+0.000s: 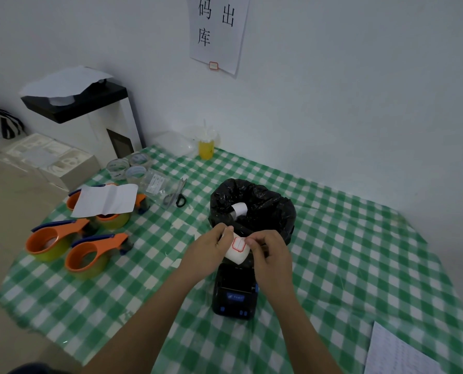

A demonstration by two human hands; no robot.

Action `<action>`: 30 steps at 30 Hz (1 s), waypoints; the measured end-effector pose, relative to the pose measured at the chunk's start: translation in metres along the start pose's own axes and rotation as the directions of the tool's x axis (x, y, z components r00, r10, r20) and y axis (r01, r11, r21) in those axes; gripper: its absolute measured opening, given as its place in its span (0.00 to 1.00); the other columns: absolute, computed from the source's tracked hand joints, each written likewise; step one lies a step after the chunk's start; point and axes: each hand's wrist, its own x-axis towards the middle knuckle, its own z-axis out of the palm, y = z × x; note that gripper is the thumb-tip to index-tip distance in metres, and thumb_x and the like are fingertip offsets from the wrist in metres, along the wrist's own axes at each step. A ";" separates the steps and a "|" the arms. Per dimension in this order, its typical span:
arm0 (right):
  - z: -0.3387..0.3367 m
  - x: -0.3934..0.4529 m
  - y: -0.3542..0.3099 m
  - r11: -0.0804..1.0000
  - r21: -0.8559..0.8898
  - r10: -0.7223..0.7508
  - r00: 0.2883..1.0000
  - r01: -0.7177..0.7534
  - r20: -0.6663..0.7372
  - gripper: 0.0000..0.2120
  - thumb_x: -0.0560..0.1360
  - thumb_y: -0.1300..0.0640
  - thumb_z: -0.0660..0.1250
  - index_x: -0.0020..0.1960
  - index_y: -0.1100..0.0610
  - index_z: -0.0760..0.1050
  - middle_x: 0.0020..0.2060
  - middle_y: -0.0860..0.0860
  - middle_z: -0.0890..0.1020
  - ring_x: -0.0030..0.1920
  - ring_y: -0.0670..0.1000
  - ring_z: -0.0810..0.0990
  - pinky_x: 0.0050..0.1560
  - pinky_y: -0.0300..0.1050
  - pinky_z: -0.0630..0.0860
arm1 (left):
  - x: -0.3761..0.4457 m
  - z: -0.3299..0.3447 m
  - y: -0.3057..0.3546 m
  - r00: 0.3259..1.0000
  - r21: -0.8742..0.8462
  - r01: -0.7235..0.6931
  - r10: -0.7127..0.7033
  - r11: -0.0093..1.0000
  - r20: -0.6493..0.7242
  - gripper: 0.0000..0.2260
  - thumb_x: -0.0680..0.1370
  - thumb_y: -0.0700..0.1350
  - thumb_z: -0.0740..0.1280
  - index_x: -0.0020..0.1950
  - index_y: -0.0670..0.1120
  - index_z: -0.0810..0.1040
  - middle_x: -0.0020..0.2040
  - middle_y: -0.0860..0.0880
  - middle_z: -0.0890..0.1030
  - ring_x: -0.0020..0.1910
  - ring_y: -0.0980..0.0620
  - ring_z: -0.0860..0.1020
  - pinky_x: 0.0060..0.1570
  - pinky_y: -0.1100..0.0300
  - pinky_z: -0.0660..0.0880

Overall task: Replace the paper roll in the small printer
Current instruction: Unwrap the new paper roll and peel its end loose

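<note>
Both our hands pinch label roll (237,251) above small printer (234,290): left hand (211,245) grips roll's left end, right hand (268,251) picks at loose leading label with fingertips (249,241). Roll axis runs left to right, bay directly beneath, so coming move reads as straight drop. Printer sits mid-table on green check cloth (346,252), black bin bag (252,206) just behind toward wall edge, white roll (239,210) inside.
</note>
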 end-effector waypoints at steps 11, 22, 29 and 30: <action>-0.004 0.000 0.005 0.981 -0.092 -0.174 0.985 0.171 -0.021 0.11 0.74 0.53 0.59 0.41 0.56 0.78 0.39 0.36 0.73 0.44 0.40 0.75 0.44 0.29 0.71 | 0.003 0.002 0.002 0.999 -0.067 0.048 -0.047 0.997 0.012 0.19 0.80 0.55 0.52 0.41 0.40 0.66 0.34 0.46 0.68 0.33 0.51 0.67 0.35 0.54 0.63; -0.005 0.003 0.007 0.985 -0.056 -0.167 0.984 0.163 -0.068 0.05 0.73 0.64 0.65 0.41 0.58 0.78 0.40 0.38 0.75 0.43 0.36 0.75 0.45 0.28 0.71 | 0.007 0.000 0.000 0.999 -0.093 0.040 -0.038 0.995 0.022 0.20 0.80 0.55 0.52 0.45 0.37 0.67 0.36 0.45 0.69 0.34 0.50 0.67 0.37 0.54 0.63; -0.024 0.021 -0.002 0.997 0.045 -0.051 0.987 0.059 -0.150 0.07 0.74 0.67 0.66 0.45 0.57 0.80 0.40 0.42 0.78 0.43 0.36 0.77 0.45 0.25 0.71 | 0.012 -0.008 -0.013 0.997 -0.092 0.072 -0.072 0.993 0.000 0.19 0.80 0.55 0.51 0.47 0.40 0.70 0.38 0.46 0.72 0.37 0.51 0.71 0.40 0.55 0.66; -0.025 0.025 -0.002 0.999 0.048 -0.015 0.991 0.022 -0.132 0.08 0.75 0.66 0.65 0.47 0.57 0.81 0.41 0.42 0.79 0.44 0.36 0.77 0.46 0.25 0.72 | 0.014 -0.008 -0.013 0.997 -0.089 0.071 -0.071 0.993 -0.004 0.19 0.80 0.55 0.51 0.46 0.40 0.70 0.38 0.46 0.72 0.37 0.50 0.71 0.40 0.55 0.66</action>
